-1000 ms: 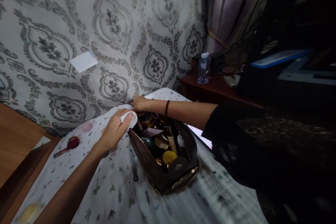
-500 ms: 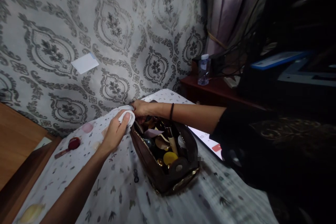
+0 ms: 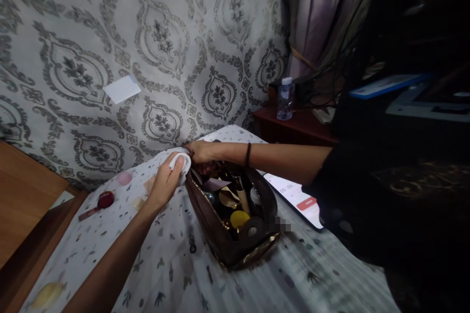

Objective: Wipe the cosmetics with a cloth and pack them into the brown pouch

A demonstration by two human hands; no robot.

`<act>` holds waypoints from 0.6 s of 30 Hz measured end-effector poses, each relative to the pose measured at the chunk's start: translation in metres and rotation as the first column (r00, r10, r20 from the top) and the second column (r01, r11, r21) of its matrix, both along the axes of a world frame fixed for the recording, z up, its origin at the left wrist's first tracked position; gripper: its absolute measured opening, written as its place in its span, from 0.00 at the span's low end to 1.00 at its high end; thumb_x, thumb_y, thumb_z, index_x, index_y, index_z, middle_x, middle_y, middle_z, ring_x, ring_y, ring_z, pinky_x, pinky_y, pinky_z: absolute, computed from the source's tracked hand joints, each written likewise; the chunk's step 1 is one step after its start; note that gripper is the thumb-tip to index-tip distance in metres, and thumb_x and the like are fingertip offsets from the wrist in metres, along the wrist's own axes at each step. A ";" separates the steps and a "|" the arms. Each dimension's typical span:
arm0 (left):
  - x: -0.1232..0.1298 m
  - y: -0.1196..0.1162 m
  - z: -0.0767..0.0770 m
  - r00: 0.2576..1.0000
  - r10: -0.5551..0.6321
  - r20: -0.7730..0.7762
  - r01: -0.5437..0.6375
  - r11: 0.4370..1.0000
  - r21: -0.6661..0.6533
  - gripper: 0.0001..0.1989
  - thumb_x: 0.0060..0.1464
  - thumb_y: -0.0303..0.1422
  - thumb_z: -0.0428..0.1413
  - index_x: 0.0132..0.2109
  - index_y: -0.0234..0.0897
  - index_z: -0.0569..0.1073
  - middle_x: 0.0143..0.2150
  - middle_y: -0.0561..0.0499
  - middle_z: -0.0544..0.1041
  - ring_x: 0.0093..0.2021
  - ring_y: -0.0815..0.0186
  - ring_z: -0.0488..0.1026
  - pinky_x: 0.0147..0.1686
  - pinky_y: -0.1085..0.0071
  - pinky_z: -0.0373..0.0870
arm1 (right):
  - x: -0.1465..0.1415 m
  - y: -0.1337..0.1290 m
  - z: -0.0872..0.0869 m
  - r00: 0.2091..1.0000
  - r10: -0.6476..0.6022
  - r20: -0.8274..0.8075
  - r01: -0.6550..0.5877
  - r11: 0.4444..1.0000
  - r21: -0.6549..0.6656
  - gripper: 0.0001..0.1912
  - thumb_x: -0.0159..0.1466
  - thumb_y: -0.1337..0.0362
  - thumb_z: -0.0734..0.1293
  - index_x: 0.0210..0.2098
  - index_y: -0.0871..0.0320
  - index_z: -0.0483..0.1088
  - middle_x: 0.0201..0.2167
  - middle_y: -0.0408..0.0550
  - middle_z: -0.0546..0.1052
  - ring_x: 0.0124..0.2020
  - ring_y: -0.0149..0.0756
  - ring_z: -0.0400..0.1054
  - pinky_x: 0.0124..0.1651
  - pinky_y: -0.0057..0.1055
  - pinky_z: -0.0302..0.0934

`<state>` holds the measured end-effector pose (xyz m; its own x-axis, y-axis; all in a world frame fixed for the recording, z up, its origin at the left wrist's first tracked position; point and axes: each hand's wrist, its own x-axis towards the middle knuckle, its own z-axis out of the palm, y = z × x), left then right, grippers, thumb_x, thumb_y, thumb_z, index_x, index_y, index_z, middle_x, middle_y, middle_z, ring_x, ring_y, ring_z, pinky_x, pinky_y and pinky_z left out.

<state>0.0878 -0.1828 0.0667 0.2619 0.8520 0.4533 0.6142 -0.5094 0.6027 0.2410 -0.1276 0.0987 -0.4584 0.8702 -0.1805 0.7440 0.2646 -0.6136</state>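
Note:
A dark brown zip bag [image 3: 209, 222] stands open on the patterned sheet [image 3: 172, 264]. Inside it are a yellow round item [image 3: 240, 218], a pale card [image 3: 216, 184] and several small things. My left hand [image 3: 166, 181] is closed around a white cloth-like item [image 3: 180, 160] at the bag's far left corner. At that same far end my right hand [image 3: 200, 152] reaches over the bag's rim, its fingers partly hidden by the bag edge and shadow, so what they grip is unclear.
Left of the bag lie a dark red round item [image 3: 105, 199], a pink item [image 3: 124, 178] and a yellowish one [image 3: 47, 295]. A lit phone [image 3: 293, 200] lies on the right. A clear bottle [image 3: 285, 99] stands on the red-brown table [image 3: 264, 113] behind.
The right forearm has shifted slightly to the right, and more of the phone screen shows. My left hand still holds the white item in nearly the same place.

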 end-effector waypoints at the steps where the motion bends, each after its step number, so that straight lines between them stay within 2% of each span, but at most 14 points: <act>1: -0.002 -0.001 -0.002 1.000 0.013 0.021 -0.013 1.000 0.014 0.18 0.66 0.43 0.45 0.47 0.37 0.73 0.48 0.45 0.77 0.50 0.59 0.72 0.56 0.62 0.66 | 0.003 0.000 0.003 1.000 -0.006 0.027 0.005 1.000 0.024 0.10 0.65 0.73 0.64 0.38 0.64 0.78 0.24 0.48 0.82 0.24 0.34 0.77 0.29 0.23 0.69; 4: -0.007 -0.003 -0.010 0.993 0.092 0.072 -0.096 0.994 0.052 0.18 0.66 0.44 0.45 0.46 0.37 0.72 0.49 0.43 0.76 0.53 0.58 0.70 0.58 0.60 0.64 | 0.013 -0.002 0.010 0.994 -0.046 0.104 0.031 0.989 0.146 0.09 0.62 0.74 0.65 0.35 0.65 0.79 0.30 0.54 0.84 0.34 0.42 0.80 0.34 0.25 0.70; 6: -0.009 -0.005 -0.016 0.988 0.137 0.078 -0.141 0.989 0.050 0.18 0.66 0.45 0.44 0.45 0.37 0.72 0.47 0.44 0.75 0.52 0.58 0.70 0.58 0.59 0.64 | 0.018 -0.005 0.010 0.987 -0.063 0.148 0.026 0.971 0.236 0.10 0.57 0.74 0.69 0.38 0.65 0.80 0.38 0.58 0.84 0.44 0.48 0.79 0.39 0.27 0.70; 8: -0.010 -0.005 -0.021 0.987 0.146 0.073 -0.149 0.988 0.037 0.18 0.66 0.45 0.44 0.45 0.38 0.71 0.46 0.45 0.75 0.51 0.58 0.70 0.58 0.60 0.64 | 0.020 -0.008 0.007 0.980 -0.048 0.195 -0.009 0.958 0.285 0.14 0.53 0.76 0.72 0.40 0.65 0.80 0.43 0.60 0.83 0.49 0.51 0.77 0.41 0.27 0.69; 12: -0.007 -0.006 -0.019 0.990 0.129 0.064 -0.131 0.991 0.029 0.17 0.66 0.45 0.44 0.46 0.38 0.70 0.45 0.46 0.75 0.50 0.59 0.71 0.56 0.62 0.65 | 0.021 -0.017 0.006 0.963 0.007 0.268 -0.091 0.949 0.302 0.11 0.54 0.76 0.71 0.38 0.66 0.80 0.41 0.60 0.83 0.44 0.48 0.78 0.39 0.27 0.67; 16: -0.002 -0.016 -0.001 0.988 0.148 0.045 -0.152 0.984 0.089 0.16 0.66 0.43 0.44 0.44 0.38 0.72 0.44 0.48 0.76 0.48 0.59 0.72 0.53 0.65 0.66 | 0.033 -0.032 0.020 0.961 0.055 0.273 -0.151 0.927 0.344 0.11 0.58 0.73 0.69 0.41 0.65 0.79 0.40 0.56 0.83 0.43 0.44 0.77 0.37 0.25 0.64; 18: 0.003 -0.025 0.009 0.993 0.117 -0.001 -0.115 0.984 0.136 0.15 0.67 0.41 0.45 0.44 0.39 0.73 0.44 0.48 0.76 0.48 0.60 0.72 0.51 0.66 0.66 | 0.043 -0.041 0.025 0.951 0.122 0.285 -0.219 0.916 0.337 0.10 0.58 0.70 0.70 0.40 0.63 0.79 0.38 0.52 0.83 0.42 0.41 0.77 0.37 0.25 0.63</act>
